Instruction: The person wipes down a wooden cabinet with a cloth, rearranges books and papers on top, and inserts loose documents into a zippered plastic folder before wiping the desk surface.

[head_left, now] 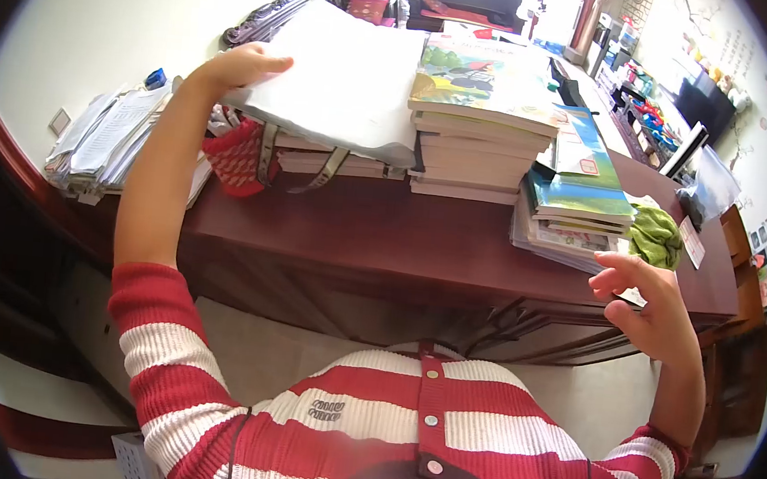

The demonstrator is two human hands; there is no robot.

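Observation:
My left hand point(245, 67) is at the left edge of a large white sheet point(343, 81), a finger or thumb lying on top and the rest hidden at the edge. The sheet's front edge curls slightly and rests above a red patterned bag point(236, 155) with straps and some books point(354, 164). Its right side meets a tall stack of books point(478, 147) with a colourful illustrated cover on top. My right hand point(641, 303) hovers off the desk's front edge at the right, fingers loosely bent and apart, holding nothing. Nearest to it are a lower stack of blue-green books point(579, 188) and a green cloth point(656, 234).
The dark red wooden desk point(348, 227) curves across in front of me. Piled papers point(105, 138) and a small blue object point(155, 79) lie at its left. A clear plastic bag point(715, 182) stands at the right. A carved dark bench point(468, 1) is behind.

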